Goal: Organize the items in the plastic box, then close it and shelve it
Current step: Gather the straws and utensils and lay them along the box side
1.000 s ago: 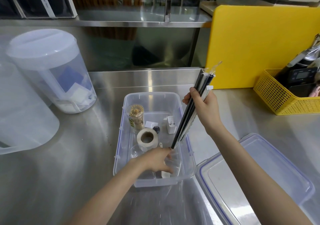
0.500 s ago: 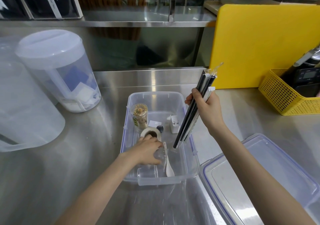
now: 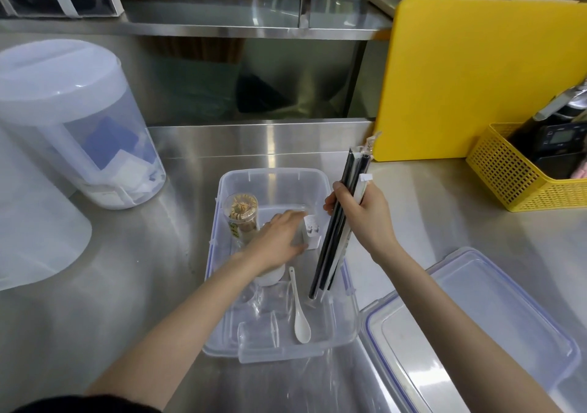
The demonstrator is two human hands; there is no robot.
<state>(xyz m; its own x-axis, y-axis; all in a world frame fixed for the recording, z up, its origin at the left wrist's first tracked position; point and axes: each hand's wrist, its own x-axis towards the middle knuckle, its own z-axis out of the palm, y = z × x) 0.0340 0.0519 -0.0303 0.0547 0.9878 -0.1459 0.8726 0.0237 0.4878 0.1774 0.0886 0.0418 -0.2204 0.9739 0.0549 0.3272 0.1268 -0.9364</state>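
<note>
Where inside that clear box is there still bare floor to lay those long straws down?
The strip along the plastic box's right wall, between the white spoon and that wall, is bare. So is the far end beyond the toothpick jar. The left and middle are crowded, with the left hand there.

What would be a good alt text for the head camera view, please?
A person's right hand holds a bundle of wrapped straws upright in an open plastic box on a steel counter, while the left hand reaches a white plug adapter. The lid lies at right.
</note>
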